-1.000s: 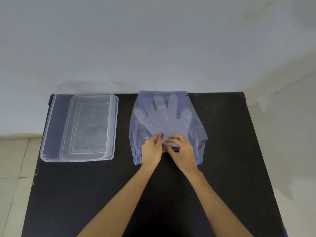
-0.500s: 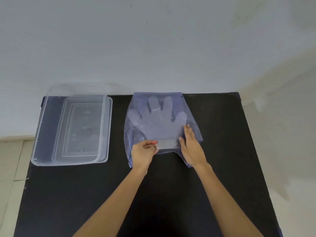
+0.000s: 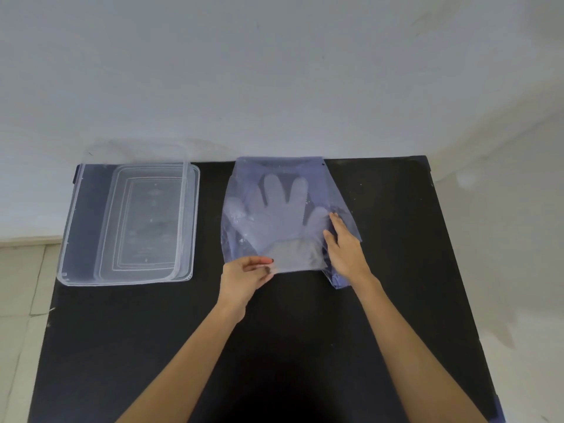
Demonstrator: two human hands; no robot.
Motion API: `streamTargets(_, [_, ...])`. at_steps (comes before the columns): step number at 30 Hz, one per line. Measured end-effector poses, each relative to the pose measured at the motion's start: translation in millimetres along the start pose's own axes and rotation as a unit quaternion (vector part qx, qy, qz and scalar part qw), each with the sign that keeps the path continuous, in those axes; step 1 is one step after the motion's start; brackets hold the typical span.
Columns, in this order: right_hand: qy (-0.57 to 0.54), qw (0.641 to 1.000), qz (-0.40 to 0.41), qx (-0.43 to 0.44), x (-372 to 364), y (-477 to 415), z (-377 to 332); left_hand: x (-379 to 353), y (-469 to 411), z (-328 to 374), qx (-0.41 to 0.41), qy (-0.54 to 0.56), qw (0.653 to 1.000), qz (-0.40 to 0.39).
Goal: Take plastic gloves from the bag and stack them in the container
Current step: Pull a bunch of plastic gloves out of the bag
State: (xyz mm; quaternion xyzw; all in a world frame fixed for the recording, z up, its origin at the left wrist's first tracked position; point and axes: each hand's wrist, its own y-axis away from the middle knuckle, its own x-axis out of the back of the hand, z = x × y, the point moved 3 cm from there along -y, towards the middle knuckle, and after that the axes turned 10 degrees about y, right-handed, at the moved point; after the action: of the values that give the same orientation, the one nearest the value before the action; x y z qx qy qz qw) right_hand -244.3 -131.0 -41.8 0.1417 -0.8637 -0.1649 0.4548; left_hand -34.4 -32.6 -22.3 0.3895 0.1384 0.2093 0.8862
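A bluish see-through bag (image 3: 277,167) lies flat at the back middle of the black table (image 3: 305,346). Clear plastic gloves (image 3: 283,221) show through it, fingers pointing away from me. My left hand (image 3: 245,274) pinches the cuff edge of a glove at the bag's near opening, thumb and fingers closed on it. My right hand (image 3: 343,250) lies flat, fingers together, pressing down the bag's right side. A clear rectangular container (image 3: 68,227) stands to the left with nothing in it that I can make out.
A clear lid (image 3: 195,215) seems to lie under or beside the container on its right side. A white wall runs behind the table. Pale floor tiles (image 3: 21,285) show past the table's left edge. The table's near half is bare black surface.
My hands have parted: the right one moved off the bag's mouth and flattened on the bag's right side. The left stays pinched at the opening, and the glove cuff now sticks out there.
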Motion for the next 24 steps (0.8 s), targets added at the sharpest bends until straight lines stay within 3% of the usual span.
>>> streamTargets(4, [-0.015,1.000,0.000,0.002,2.7,4.1,-3.7,-2.4,13.5,-9.0,0.010,0.023,1.000,-0.009])
streamTargets(7, [-0.044,0.994,0.093,0.031,18.4,16.9,-15.6,-4.0,19.8,-11.6,0.012,0.041,0.999,-0.006])
streamTargets(10, [-0.115,0.978,0.165,-0.062,32.4,41.6,-19.3,-3.2,22.1,-12.1,0.018,0.064,0.998,0.003])
streamTargets(14, [-0.211,0.941,-0.016,-0.264,9.8,74.7,-2.9,-3.0,23.9,-15.6,0.029,0.095,0.995,0.008])
streamTargets(17, [-0.286,0.896,-0.124,-0.315,-17.2,85.9,4.1,-2.9,27.0,-17.0,0.032,0.103,0.994,0.006])
streamTargets(19, [-0.374,0.865,-0.130,-0.309,-25.9,86.0,1.0,-2.4,30.1,-17.6,0.034,0.096,0.995,0.005])
streamTargets(22, [-0.480,0.826,-0.076,-0.285,-30.1,78.6,-1.6,1.6,33.0,-18.8,0.025,0.046,0.999,-0.001])
streamTargets(24, [-0.469,0.833,-0.056,-0.287,-33.1,74.7,-0.7,8.0,34.4,-14.5,-0.053,-0.141,0.989,0.009])
